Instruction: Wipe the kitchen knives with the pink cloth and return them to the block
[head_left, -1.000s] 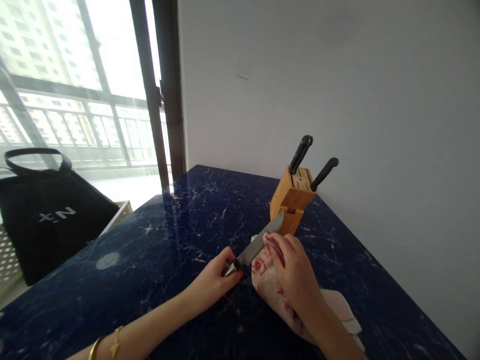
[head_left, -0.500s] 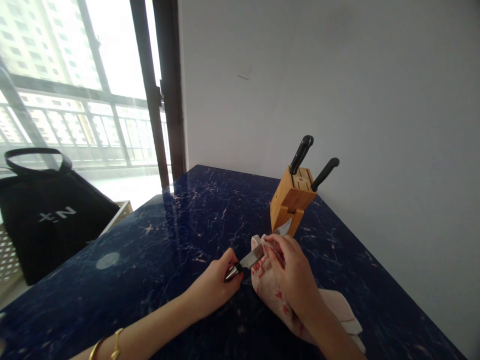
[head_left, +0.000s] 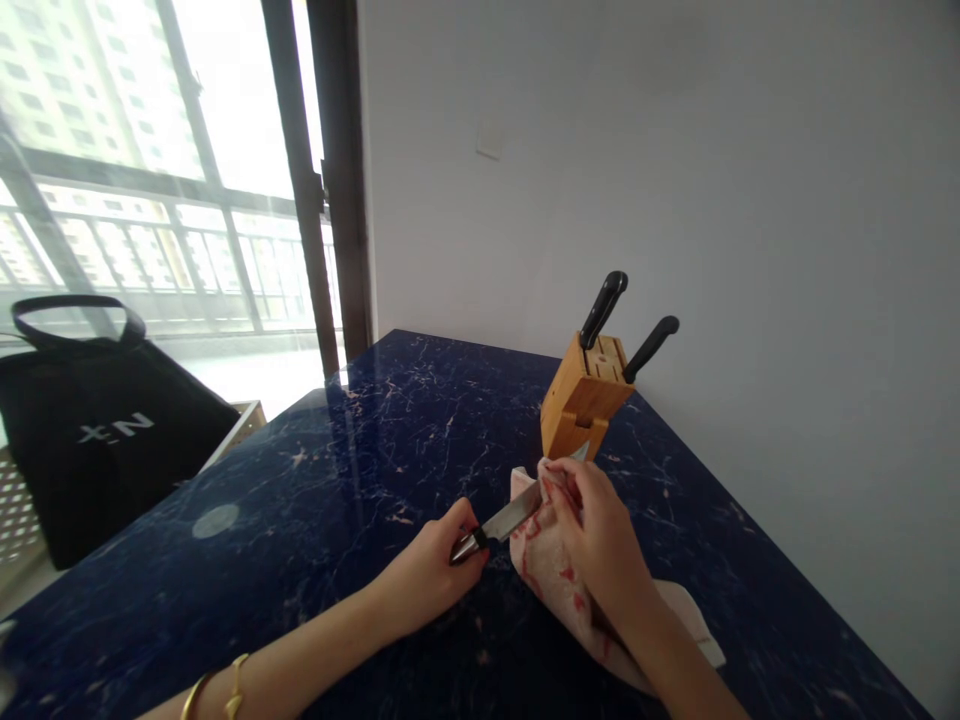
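My left hand [head_left: 431,570] is closed round the dark handle of a kitchen knife [head_left: 510,520], low over the dark blue marble table [head_left: 300,500]. The blade points up and right toward the wooden knife block [head_left: 585,405]. My right hand [head_left: 596,535] presses a white cloth with red print [head_left: 555,575] around the outer part of the blade, so only the tip shows past my fingers. The cloth trails along the table beneath my right forearm.
Two black-handled knives [head_left: 604,305] stick out of the knife block near the grey wall. A black bag [head_left: 90,420] stands off the table's left side, in front of a large window with a dark frame [head_left: 330,190].
My right hand with the cloth has slid along the blade from near the handle toward the tip. More bare blade now shows beside my left hand, which has stayed put.
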